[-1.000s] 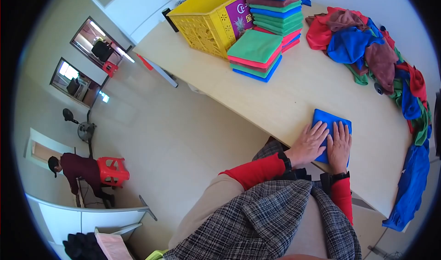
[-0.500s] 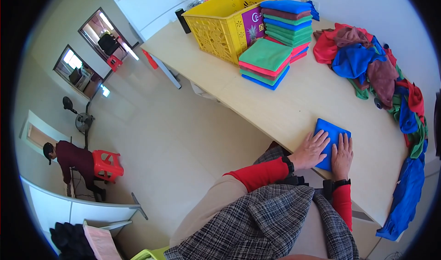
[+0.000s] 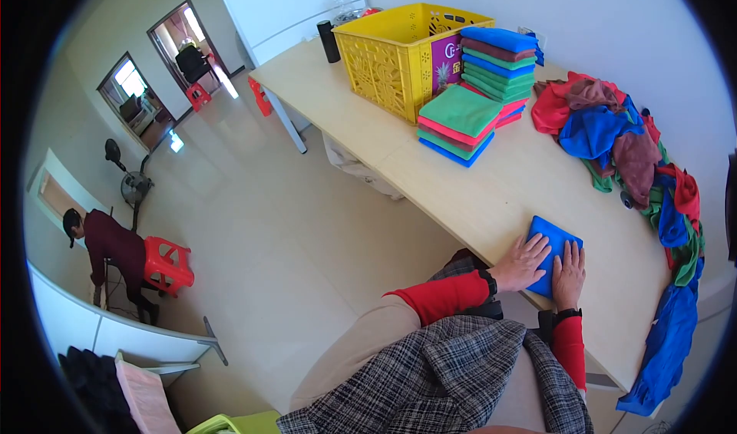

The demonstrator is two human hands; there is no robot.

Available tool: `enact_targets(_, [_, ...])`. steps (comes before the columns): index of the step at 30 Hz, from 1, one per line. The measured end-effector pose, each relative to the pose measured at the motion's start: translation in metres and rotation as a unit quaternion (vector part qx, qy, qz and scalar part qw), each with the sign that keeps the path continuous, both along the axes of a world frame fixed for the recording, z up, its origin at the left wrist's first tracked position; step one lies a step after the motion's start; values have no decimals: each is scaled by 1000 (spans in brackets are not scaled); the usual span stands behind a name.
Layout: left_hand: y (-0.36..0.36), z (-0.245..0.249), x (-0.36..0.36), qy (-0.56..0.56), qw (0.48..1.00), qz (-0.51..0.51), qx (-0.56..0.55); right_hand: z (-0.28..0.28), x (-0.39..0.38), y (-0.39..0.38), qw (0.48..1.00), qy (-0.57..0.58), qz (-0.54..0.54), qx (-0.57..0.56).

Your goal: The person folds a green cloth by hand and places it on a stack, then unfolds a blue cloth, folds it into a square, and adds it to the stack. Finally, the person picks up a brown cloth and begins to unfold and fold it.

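Note:
A folded blue cloth lies flat near the table's front edge. My left hand rests on its left side, fingers stretched out and palm down. On the cloth's right side lies my right hand, also flat with the fingers extended. Further back on the table is a short stack of folded cloths with a green one on top. Behind that rises a taller stack topped with blue. Unfolded red, blue, brown and green cloths are heaped along the right side.
A yellow plastic crate stands at the back of the table, with a black cylinder beside it. Across the room a person bends over near a red stool. A standing fan is behind them.
The view has shifted slightly, so the table items appear lower in the picture. Both hands stay flat on the blue cloth, with little visible movement.

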State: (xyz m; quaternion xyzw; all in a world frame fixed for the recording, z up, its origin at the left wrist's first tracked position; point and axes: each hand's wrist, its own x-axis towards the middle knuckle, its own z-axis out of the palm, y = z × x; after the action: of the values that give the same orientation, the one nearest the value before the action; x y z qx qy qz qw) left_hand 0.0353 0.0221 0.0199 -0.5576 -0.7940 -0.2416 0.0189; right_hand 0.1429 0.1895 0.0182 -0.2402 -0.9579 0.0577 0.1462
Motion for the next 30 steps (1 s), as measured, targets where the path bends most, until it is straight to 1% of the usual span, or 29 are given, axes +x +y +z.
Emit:
enact_targets(5, [0,-3,-1,-1,1000,-2,-4,10,1,-7,1000,-12,-3,1])
enact_targets(8, [0,-3,-3,6,1000,1,-10,22,-5,-15,994,-62,-18,88])
enact_targets(9, [0,-2,-4,12,1000,2,-16,25,-8,-17,994,-67,-22,87])
enact_targets(11, [4,-6,-2,6,1000,-17,-25,28,-13,-17,996,-14,38,77])
enact_targets(13, [8,-14,-4,25,1000,8,9,35,-22,-26,996,5,79,38])
enact_targets(15, [8,-16,-5,14,1000,7,19,23,-31,-30,992,59,107,-32])
enact_targets(16, [8,-14,-6,8,1000,-13,14,14,-32,-28,994,55,87,-36])
enact_targets(18, [6,-9,-5,22,1000,11,1,0,-33,-25,988,78,131,3])
enact_targets(19, [5,-8,-5,16,1000,-4,-4,1,-32,-22,991,72,115,-2])
enact_targets(21, [2,-7,-6,38,998,1,-42,3,-27,-15,994,62,94,13])
enact_targets(22, [1,-5,-4,30,998,-20,-49,4,-21,-10,995,54,81,20])
enact_targets(24, [1,-5,-3,33,999,0,-19,6,-15,-5,997,54,43,16])
enact_targets(26, [4,-6,-2,33,999,9,-37,8,-13,-2,999,52,9,-5])
enact_targets(27, [4,-7,-2,22,999,-15,-43,8,-12,-1,999,40,-15,-10])
enact_targets(29, [4,-8,-4,59,998,2,-35,6,-11,-2,999,44,-7,-6])
enact_targets(30, [3,-8,-4,55,998,-10,-39,3,-8,-5,999,40,-19,-10])
